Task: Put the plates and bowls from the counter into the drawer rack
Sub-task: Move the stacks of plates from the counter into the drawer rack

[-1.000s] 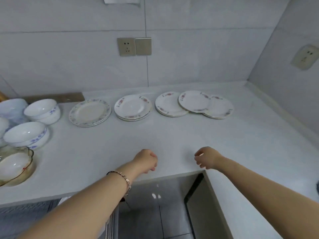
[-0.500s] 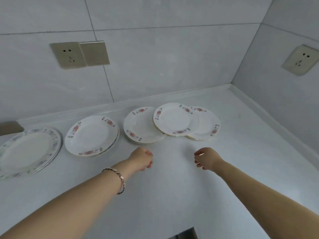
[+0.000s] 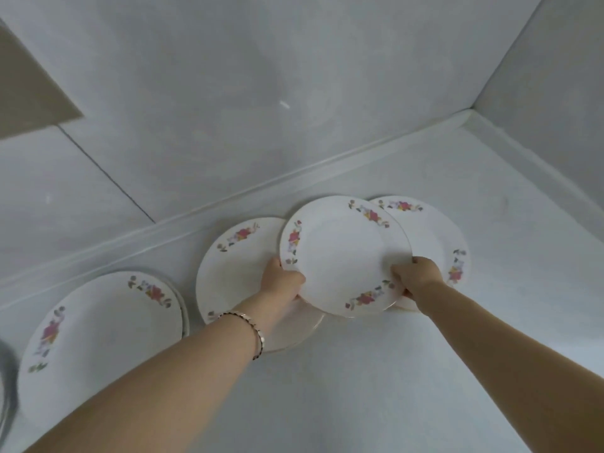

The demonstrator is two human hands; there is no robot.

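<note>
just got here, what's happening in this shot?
A person grips the middle white round floral-rimmed plate with both hands: left hand at its left edge, right hand at its right. It overlaps the left neighbouring plate and the right neighbouring plate on the white counter. A far-left floral plate lies apart. No drawer rack in view.

The light is soft and even, with a cool blue-grey tint, and I cannot tell where it comes from. The white surface [image 3: 376,387] and the tiled wall [image 3: 196,93] look pale and flat. One small bright streak [image 3: 284,104] shines on the wall, with a faint round glow around it. Shadows are weak; a thin dark one lies under the near edge of the middle plate [image 3: 340,253], between the left hand [image 3: 282,279] and the right hand [image 3: 416,273]. The whole picture is a bit soft and smeary. The wide lens bends the wall's bottom line and makes the arms [image 3: 490,338] look long and huge near the bottom edge.
</note>
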